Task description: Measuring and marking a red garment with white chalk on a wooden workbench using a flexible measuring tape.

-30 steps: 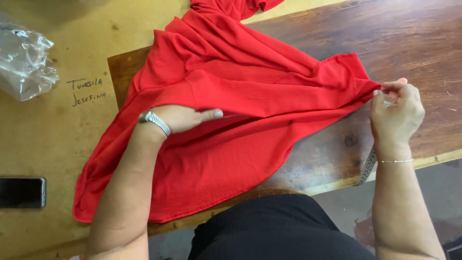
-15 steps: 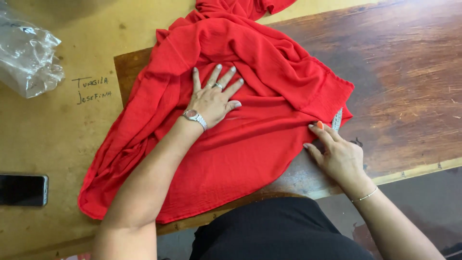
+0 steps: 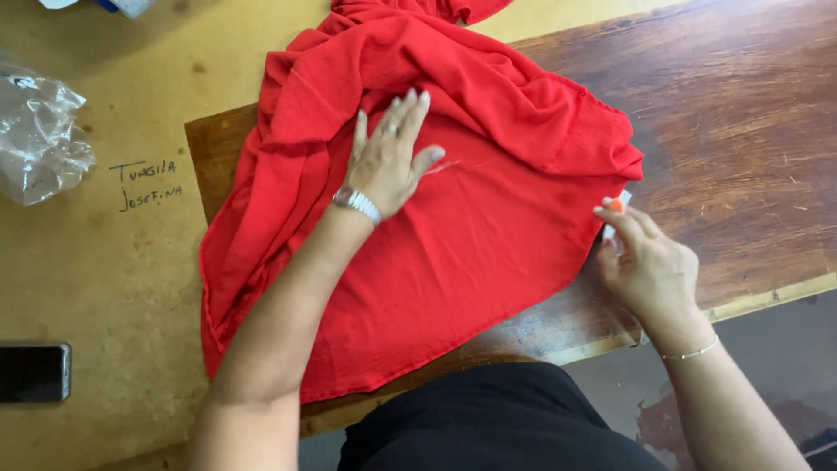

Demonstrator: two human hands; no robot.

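Flat on red cloth, left hand splayed; right hand pinching its edge.

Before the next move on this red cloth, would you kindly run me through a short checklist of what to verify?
1. Left hand flat on the red cloth, fingers spread: ok.
2. Right hand at the cloth's right edge, fingertips on a small white tag: ok; whether the grip is firm: cannot tell.
3. Cloth smooth: not ok, the upper part is bunched in folds.
4. Cloth fully on the dark wooden board: not ok, its left side hangs onto the yellow table.
5. Phone and clear plastic bag apart from the cloth: ok.
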